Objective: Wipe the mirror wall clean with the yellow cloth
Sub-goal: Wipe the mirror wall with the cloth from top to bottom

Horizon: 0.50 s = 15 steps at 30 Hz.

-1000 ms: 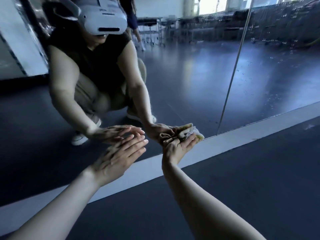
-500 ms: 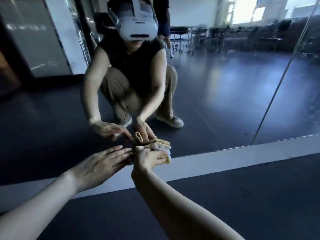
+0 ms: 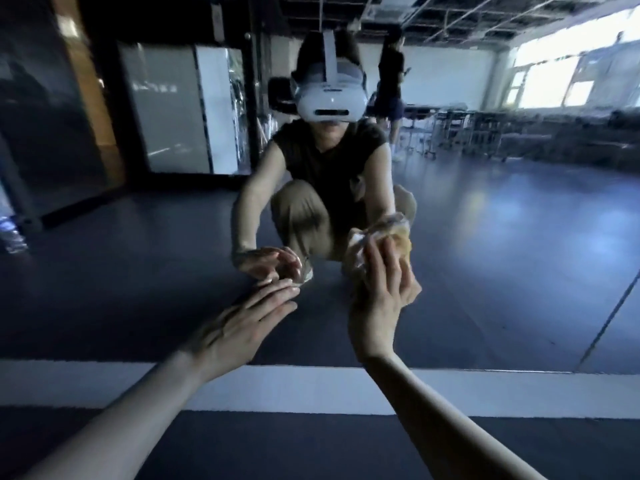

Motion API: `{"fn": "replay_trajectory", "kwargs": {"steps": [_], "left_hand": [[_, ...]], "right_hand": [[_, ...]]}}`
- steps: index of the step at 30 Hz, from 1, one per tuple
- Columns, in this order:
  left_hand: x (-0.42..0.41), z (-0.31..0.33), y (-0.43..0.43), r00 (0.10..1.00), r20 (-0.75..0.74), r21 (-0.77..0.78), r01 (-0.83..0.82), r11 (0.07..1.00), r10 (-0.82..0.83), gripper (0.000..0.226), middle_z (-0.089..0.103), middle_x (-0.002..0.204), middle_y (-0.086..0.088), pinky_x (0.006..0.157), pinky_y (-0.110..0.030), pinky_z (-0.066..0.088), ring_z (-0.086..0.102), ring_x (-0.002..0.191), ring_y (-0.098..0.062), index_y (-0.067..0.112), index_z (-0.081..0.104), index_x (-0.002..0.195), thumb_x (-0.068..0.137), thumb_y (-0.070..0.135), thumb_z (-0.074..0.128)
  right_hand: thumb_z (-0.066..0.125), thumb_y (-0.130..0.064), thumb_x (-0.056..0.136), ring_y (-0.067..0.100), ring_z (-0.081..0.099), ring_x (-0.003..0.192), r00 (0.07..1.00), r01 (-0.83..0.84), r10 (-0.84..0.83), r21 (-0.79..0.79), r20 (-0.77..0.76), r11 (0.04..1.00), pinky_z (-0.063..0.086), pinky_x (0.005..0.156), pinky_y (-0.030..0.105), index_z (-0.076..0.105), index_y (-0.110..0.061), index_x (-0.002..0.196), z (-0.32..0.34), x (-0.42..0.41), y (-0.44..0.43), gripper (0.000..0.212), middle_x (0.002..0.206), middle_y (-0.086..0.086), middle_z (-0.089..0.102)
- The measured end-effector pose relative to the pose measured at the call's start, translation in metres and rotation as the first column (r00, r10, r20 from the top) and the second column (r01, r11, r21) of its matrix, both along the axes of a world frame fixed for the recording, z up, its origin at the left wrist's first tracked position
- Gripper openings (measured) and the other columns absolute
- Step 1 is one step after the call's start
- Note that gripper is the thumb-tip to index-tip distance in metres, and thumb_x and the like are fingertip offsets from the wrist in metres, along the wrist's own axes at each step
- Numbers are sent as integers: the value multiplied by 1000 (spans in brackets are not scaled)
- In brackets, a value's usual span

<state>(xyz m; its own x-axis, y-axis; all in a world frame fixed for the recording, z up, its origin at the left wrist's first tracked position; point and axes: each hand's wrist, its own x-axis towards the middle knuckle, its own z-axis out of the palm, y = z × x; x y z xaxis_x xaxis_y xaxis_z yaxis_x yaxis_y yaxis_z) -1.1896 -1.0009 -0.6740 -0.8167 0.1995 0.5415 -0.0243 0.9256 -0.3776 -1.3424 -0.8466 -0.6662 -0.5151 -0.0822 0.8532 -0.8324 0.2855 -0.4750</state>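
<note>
The right hand (image 3: 381, 306) has climbed the mirror wall (image 3: 519, 254) since half a second ago. Then it worked just above the white strip (image 3: 311, 386) at the mirror's foot; now it is well above that strip. Its grip is closed around the yellow cloth (image 3: 403, 237), fingers curled over the bunched fabric, which is pressed to the glass and blurred. The left hand (image 3: 242, 327) has risen too. It sits nearer the strip than the right, its grip wide and holding nothing, fingers straight and together, with the fingertips (image 3: 287, 292) at the glass. Above the strip the glass shows the reflection (image 3: 329, 168) of a crouching person in a white headset (image 3: 329, 102). A seam (image 3: 609, 323) in the mirror slants up from the strip's right end. Below the strip lies the dark floor (image 3: 311, 445).
</note>
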Motion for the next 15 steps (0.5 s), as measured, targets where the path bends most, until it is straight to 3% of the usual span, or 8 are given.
{"fn": "replay_trajectory", "kwargs": {"steps": [1,2,4,7,9,11,13,15], "left_hand": [[6,0,-4,1000,-3,-12,-2,1000,2,62,33,146,-1,116,-31,12,22,141,-16,12,43,130,75,-8,23],[12,3,-5,1000,-3,-22,-4,1000,4,60,34,145,-1,116,-31,11,24,140,-16,12,43,129,76,-7,24],[28,8,-8,1000,-8,-20,14,1000,-14,55,38,143,-2,115,-33,16,29,137,-17,11,45,126,78,-5,26],[53,12,-21,998,-51,22,-29,999,30,53,38,142,-1,111,-33,31,34,133,-17,13,43,126,78,-4,33],[65,20,-36,993,-84,87,-81,993,88,58,35,141,0,114,-31,26,34,131,-19,14,42,126,72,-7,43],[74,27,-52,984,-137,110,-96,989,111,54,38,138,-4,116,-31,19,36,128,-21,11,45,123,73,-9,42],[84,36,-64,977,-164,130,-113,985,133,47,40,135,-6,114,-33,22,39,127,-23,9,46,122,78,-7,39],[93,40,-70,970,-187,158,-126,979,155,41,43,132,-6,112,-34,26,41,125,-22,10,47,120,82,-2,35]], "right_hand": [[47,3,76,31,32,128,990,-75,99,228,-96,971,15,111,34,48,-25,136,-13,3,-8,66,146,1,39],[43,-2,80,31,34,128,954,-131,238,461,-181,878,21,112,38,47,-32,137,-25,4,-15,64,147,-2,39],[36,-16,92,24,44,125,801,-115,478,691,-360,713,44,100,38,55,-33,131,-35,-2,-22,47,137,-8,53],[30,-26,103,22,45,119,641,-110,557,656,-527,747,52,86,36,53,-27,129,5,-3,-39,35,131,-7,56],[40,-17,94,27,40,117,637,-77,451,531,-625,844,49,86,39,47,-25,131,62,11,-64,38,136,-3,46],[46,-8,80,32,37,117,665,-21,330,425,-670,905,48,87,41,52,-19,132,121,35,-92,53,138,2,49],[40,-9,77,34,39,120,678,6,307,423,-668,906,35,97,40,56,-15,131,163,61,-118,56,137,5,53],[35,-14,77,36,50,118,645,57,319,460,-694,886,27,97,36,59,-13,127,170,78,-137,56,134,5,56]]}}
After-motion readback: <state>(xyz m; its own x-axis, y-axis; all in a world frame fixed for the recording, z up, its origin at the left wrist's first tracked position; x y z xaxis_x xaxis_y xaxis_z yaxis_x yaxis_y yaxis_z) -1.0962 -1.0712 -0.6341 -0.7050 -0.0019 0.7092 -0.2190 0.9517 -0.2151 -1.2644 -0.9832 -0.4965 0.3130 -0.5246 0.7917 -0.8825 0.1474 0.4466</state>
